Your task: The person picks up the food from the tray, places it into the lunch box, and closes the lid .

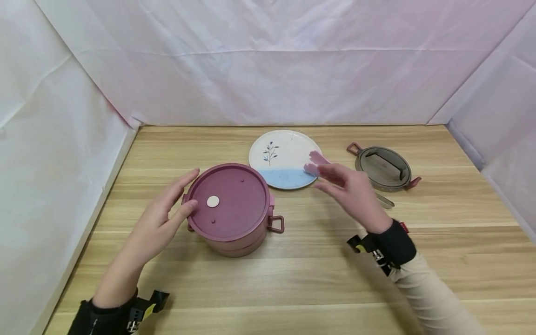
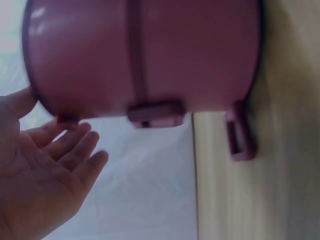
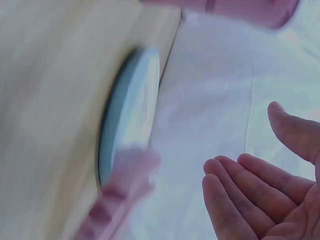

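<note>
A maroon two-tiered pot [image 1: 229, 200] with a flat round top and small side handles stands left of centre. My left hand [image 1: 161, 218] is at its left side, thumb and fingertips at the top rim, the fingers fairly straight. In the left wrist view the pot's wall [image 2: 195, 50] fills the top, with the left hand [image 2: 47, 167] beside it. My right hand [image 1: 356, 193] hovers right of the pot with nothing in it; in the right wrist view its fingers [image 3: 250, 192] are extended. Past its fingertips, pink scalloped tongs [image 1: 315, 160] overlap the plate.
A round plate [image 1: 289, 153], white and blue with a plant drawing, lies behind the pot. To the right is a round grey-brown lid [image 1: 383, 167] with a bar handle and maroon side lugs. A metal handle end [image 1: 384, 201] shows below it. White cloth [image 1: 268, 83] surrounds the table.
</note>
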Motion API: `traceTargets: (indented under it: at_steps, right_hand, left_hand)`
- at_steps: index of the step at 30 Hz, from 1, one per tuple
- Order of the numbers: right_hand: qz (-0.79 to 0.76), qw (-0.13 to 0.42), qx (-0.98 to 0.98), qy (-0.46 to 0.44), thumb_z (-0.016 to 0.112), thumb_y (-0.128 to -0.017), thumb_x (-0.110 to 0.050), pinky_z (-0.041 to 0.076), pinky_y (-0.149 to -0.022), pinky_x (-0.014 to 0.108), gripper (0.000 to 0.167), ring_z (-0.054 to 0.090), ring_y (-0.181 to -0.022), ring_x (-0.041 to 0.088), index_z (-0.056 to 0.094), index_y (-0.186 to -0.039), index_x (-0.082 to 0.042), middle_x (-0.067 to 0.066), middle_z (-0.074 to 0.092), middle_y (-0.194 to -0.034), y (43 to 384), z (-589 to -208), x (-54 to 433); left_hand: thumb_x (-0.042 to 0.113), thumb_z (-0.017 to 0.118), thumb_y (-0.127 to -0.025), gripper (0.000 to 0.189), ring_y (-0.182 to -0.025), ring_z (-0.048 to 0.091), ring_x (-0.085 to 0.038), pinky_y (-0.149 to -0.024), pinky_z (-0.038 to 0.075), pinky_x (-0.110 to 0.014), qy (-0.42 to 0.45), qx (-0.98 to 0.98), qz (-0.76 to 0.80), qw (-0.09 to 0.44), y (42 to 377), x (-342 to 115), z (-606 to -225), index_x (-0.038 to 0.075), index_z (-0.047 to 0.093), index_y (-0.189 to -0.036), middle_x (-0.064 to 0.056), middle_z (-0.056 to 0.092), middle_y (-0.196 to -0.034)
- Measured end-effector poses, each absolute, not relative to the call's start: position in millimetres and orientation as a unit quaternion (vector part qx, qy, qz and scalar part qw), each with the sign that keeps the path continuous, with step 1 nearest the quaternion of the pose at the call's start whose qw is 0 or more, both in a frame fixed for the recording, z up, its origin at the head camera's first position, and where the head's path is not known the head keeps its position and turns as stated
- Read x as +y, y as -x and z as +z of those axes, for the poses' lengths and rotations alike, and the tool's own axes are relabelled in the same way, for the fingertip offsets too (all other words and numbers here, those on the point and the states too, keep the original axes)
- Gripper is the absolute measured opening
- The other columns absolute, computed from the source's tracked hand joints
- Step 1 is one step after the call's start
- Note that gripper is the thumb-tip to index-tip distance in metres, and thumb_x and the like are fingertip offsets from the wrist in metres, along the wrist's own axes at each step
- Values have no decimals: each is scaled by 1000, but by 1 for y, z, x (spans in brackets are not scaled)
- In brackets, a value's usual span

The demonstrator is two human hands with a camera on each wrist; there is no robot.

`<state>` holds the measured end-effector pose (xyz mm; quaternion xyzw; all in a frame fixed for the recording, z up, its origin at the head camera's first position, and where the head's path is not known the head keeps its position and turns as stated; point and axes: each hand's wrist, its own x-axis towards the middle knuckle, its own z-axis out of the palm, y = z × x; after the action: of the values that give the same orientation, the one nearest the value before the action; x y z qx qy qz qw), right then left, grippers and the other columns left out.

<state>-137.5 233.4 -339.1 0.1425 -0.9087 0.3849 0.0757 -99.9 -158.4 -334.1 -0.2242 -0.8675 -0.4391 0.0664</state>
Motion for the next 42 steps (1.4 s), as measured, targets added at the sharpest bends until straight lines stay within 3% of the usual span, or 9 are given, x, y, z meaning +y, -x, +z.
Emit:
traceTargets:
  at_steps: [5,9,14,19,22,24,26,34,42]
  right_hand:
    - [356,99,-923,-109,69,-95,-24,56,-89,33,38,69,-106,32,65,-128,-4,19,70,-122,146,-328,266]
    - [339,109,-931,-79,66,-97,-26,51,-86,12,40,67,-109,33,63,-130,-3,20,68,-124,151,-325,294]
    - [325,114,-938,-31,64,-98,-32,41,-77,1,46,60,-94,-14,62,-130,0,25,66,-125,158,-324,331]
    - [301,110,-947,9,60,-99,-41,45,-82,17,55,46,-90,-27,58,-135,0,27,62,-132,163,-324,365]
    - [288,98,-952,22,57,-100,-44,46,-90,32,60,58,-102,-7,55,-138,2,30,58,-134,166,-326,381]
    - [277,93,-956,26,56,-100,-42,46,-90,37,59,63,-112,19,55,-137,4,32,58,-133,168,-329,389]
    - [265,88,-960,25,56,-101,-40,45,-91,47,58,56,-116,43,55,-135,7,34,58,-130,171,-334,396]
    - [222,62,-973,22,61,-100,-28,47,-87,58,50,59,-109,51,56,-130,12,38,60,-121,187,-359,413]
    - [190,56,-980,27,66,-96,-19,48,-79,58,43,61,-100,51,58,-124,12,38,63,-112,194,-372,415]
  left_hand:
    - [12,53,-103,52,-142,33,8,-113,22,-4,214,-878,-421,72,99,-154,-339,25,42,-152,-2,44,-157]
    - [12,53,-103,52,-141,34,9,-112,22,-3,212,-880,-420,75,98,-152,-340,26,43,-152,-1,45,-156]
    - [13,53,-103,52,-141,34,9,-112,23,-3,208,-881,-418,77,99,-151,-340,26,43,-152,-1,46,-155]
    - [15,53,-103,51,-141,35,9,-112,23,-4,204,-882,-417,77,100,-149,-340,27,43,-152,0,47,-155]
    - [14,53,-103,51,-140,35,9,-112,24,-4,203,-882,-419,79,100,-148,-340,26,43,-152,0,47,-154]
    - [14,53,-103,51,-140,36,10,-112,24,-4,203,-881,-421,80,100,-147,-340,26,44,-152,0,48,-154]
    - [14,54,-103,51,-139,36,9,-112,24,-4,202,-879,-423,81,100,-147,-341,26,44,-151,-1,48,-154]
    - [15,53,-103,50,-140,36,9,-112,24,-3,198,-880,-424,77,101,-147,-343,25,44,-151,-2,47,-155]
    - [15,53,-104,49,-141,36,7,-113,24,-5,194,-882,-422,83,101,-147,-344,25,45,-151,-1,48,-154]
